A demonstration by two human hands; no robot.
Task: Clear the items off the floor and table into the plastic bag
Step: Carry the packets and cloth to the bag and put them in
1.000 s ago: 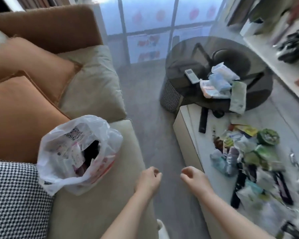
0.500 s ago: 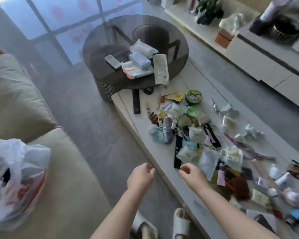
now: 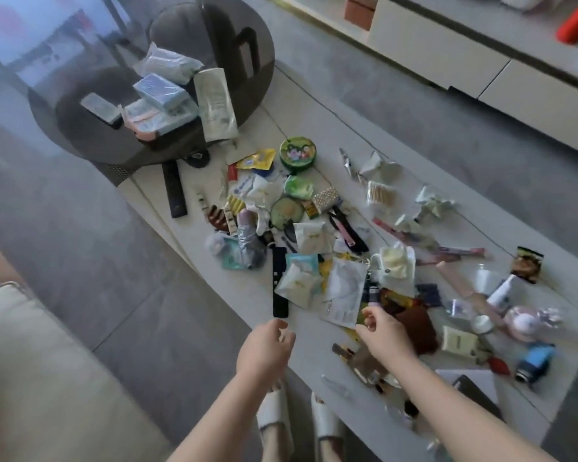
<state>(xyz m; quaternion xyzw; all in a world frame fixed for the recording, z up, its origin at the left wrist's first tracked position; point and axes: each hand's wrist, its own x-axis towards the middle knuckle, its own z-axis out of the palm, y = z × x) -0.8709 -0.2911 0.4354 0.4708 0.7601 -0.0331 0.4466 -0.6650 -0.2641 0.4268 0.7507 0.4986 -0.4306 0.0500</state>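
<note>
Now both hands are empty and reaching forward over the low white table, where a second ago they hung with curled fingers above the sofa edge. The right hand, at lower centre, has its fingers loosely bent with thumb and forefinger nearly meeting just beside the near corner of a white sachet — whether they already touch it is unclear. The left hand, lower centre-left, is relaxed and slightly cupped just below the end of a black remote, holding nothing. Beyond them a heap of wrappers, packets and small bottles spreads across the frame's middle and right. The view has swung away from the sofa, so the plastic bag — seen at lower left a second ago — is now out of frame. That suggests the next pick is starting from the table pile.
</note>
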